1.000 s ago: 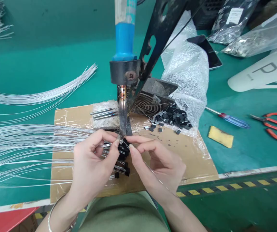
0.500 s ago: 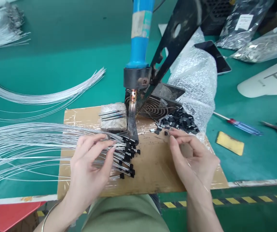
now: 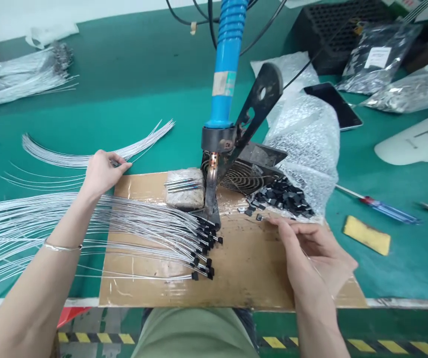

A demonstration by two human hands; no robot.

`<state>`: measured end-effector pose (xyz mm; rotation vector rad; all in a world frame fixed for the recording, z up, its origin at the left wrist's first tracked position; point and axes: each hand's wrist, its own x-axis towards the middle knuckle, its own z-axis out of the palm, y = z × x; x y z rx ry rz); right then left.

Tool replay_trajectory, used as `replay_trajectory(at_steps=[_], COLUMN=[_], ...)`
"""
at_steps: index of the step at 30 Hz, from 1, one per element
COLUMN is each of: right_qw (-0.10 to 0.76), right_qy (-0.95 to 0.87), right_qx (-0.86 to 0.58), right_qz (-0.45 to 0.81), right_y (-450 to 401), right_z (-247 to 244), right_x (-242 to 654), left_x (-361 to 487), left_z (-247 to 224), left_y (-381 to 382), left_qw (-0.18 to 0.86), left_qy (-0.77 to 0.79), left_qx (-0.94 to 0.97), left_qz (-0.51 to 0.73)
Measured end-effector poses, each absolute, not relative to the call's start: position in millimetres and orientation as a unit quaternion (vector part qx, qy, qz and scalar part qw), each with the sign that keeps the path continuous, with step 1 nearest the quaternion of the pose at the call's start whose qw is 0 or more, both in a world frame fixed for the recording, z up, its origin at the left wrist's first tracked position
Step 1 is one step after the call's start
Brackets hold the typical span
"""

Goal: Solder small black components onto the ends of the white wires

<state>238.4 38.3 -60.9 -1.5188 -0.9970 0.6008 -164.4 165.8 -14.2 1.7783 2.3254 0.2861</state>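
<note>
My left hand [image 3: 105, 171] is at the right part of a curved bundle of thin white wires [image 3: 57, 156], fingers pinched around something I cannot make out. Below it, many wires with black end pieces [image 3: 206, 238] lie across the cardboard [image 3: 251, 263]. My right hand [image 3: 311, 248] hovers over the cardboard's right side, its thumb and forefinger together near a small black piece [image 3: 259, 217]; whether they hold anything is too small to tell. The pile of black pieces [image 3: 286, 196] lies just beyond. Between my hands a blue hot-air tool [image 3: 225, 74] points its metal nozzle down.
A pale block [image 3: 184, 199] with short rods stands left of the nozzle. Bubble wrap [image 3: 303, 134], a dark flat device [image 3: 333, 104], a screwdriver [image 3: 385, 208], a yellow pad [image 3: 367, 234] and a white cup [image 3: 415, 139] are on the right. Another wire bundle [image 3: 20, 74] lies back left.
My left hand has left the black-ended wires and moved up and left to the curved bundle. My right hand stays near the black pieces. The view has shifted, showing more of the table's back.
</note>
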Motion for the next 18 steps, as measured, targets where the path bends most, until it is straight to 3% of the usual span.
replay_trajectory(at_steps=[11,18], right_qw=[0.570,0.563], right_qy=[-0.427,-0.419], right_qx=[-0.647,-0.654], right_qz=[0.272,0.284], right_y=[39,38], right_z=[-61,-60], right_x=[239,239], left_x=[-156,-156], left_z=[-24,-3], left_y=[174,162], left_qw=[0.060,0.075], left_qy=[0.747,0.735], left_qx=[0.651,0.646], left_qz=[0.118,0.192])
